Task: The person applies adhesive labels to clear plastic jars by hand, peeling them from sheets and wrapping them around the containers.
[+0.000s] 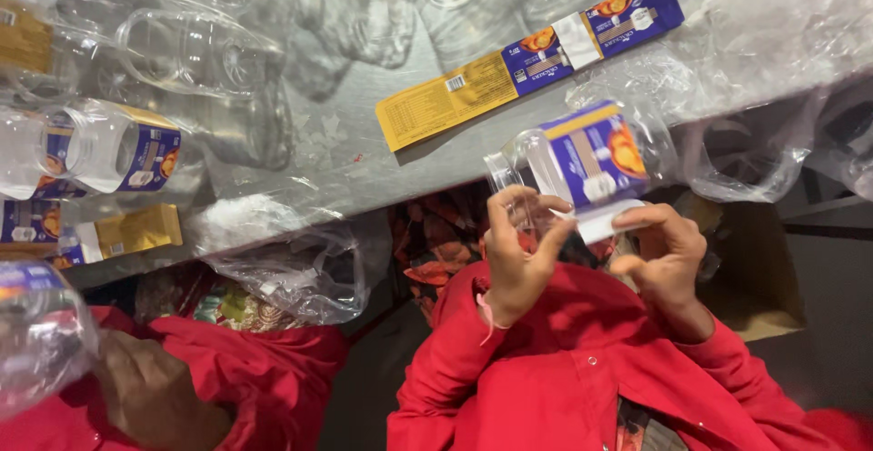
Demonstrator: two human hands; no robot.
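My two hands hold one clear plastic jar point(582, 165) at the table's point(364, 155) near edge: my left hand point(518, 255) pinches its clear end, my right hand point(668, 255) pinches the loose end of its blue-and-yellow label point(596, 155). One peeled label strip point(527, 65) lies flat on the table. At least two more labelled jars point(109, 146) lie at left, beside a co-worker's hand point(155, 396) in a red sleeve.

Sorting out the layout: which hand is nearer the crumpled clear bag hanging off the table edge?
Left. The left hand is just right of the bag; the right hand is farther right. Both grip the bottle.
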